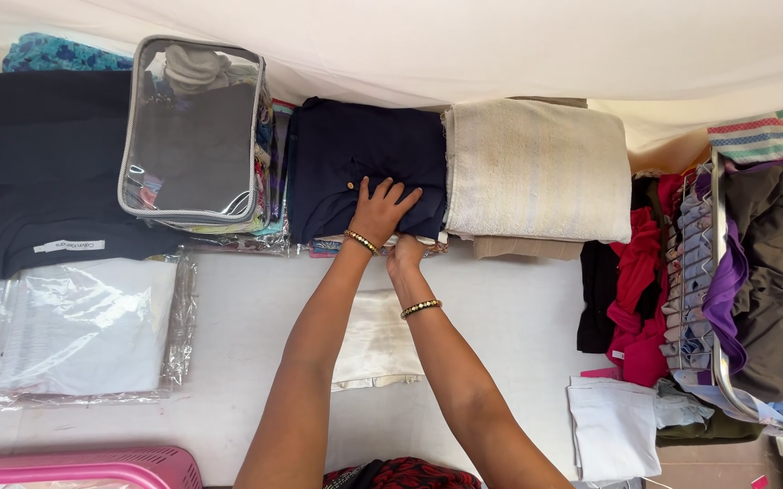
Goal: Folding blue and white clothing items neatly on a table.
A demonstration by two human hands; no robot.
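Head view, looking straight down on a pale work surface (518,317). Left hand (381,210) lies flat, fingers spread, on top of a folded navy garment (355,149) that caps a stack of folded clothes. Right hand (405,254) is at the front edge of the same stack, fingertips tucked in beneath the navy garment; how far its fingers are closed cannot be told, since they are hidden. Each wrist carries a gold bangle. Just right of the navy garment, touching it, sits a folded cream towel (536,167) on a tan piece. Left of it stands a clear zip pouch (188,136) with grey trim, filled with clothes, beside a folded black garment (38,172). A white garment in a clear plastic bag (75,330) lies near the left edge. A small cream cloth (378,344) lies between the forearms. Red clothing (640,299) is heaped at the right, next to a wire rack (717,272).
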